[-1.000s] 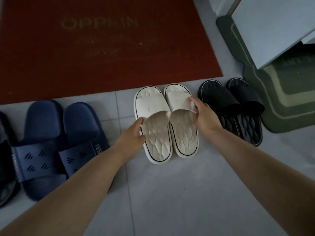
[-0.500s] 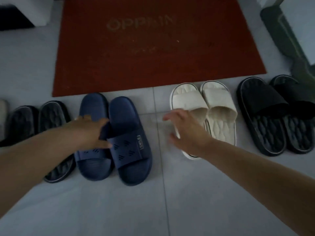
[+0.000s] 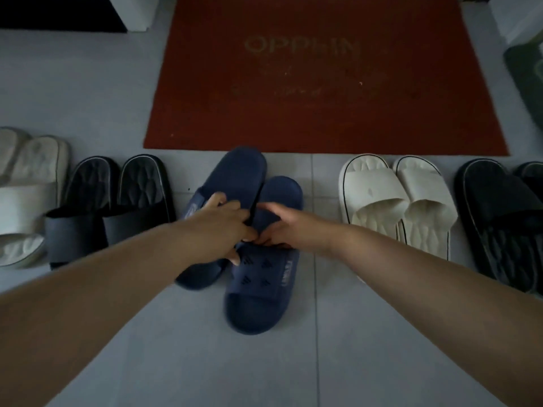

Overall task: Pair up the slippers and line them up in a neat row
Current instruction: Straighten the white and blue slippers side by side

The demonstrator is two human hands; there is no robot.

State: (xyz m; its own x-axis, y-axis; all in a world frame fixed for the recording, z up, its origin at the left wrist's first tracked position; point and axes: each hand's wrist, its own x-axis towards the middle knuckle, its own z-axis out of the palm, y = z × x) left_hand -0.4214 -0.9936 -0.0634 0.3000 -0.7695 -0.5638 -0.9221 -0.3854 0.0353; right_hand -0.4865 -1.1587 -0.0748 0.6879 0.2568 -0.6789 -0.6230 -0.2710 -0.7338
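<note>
Both hands on the navy slippers, mid-row on the tiled floor.

The left hand [image 3: 219, 223] lies over the strap of the left navy slipper [image 3: 235, 177], which is tilted with its toe leaning right; its fingers [image 3: 216, 201] curl around the strap, holding it. The right hand [image 3: 289, 226] rests on the right navy slipper [image 3: 260, 286], just above its strap; whether its fingers grip or merely press I cannot tell. The two navy slippers overlap, and the right one sits nearer the camera. The hands touch at the fingertips. To the right stand a cream pair [image 3: 396, 201] and a black pair [image 3: 499, 218], side by side; to the left a black pair [image 3: 111, 207] and a pale pair [image 3: 26, 195], toes pointing the opposite way. A red mat [image 3: 323, 77] lies just beyond the row on the floor [image 3: 264, 371].
</note>
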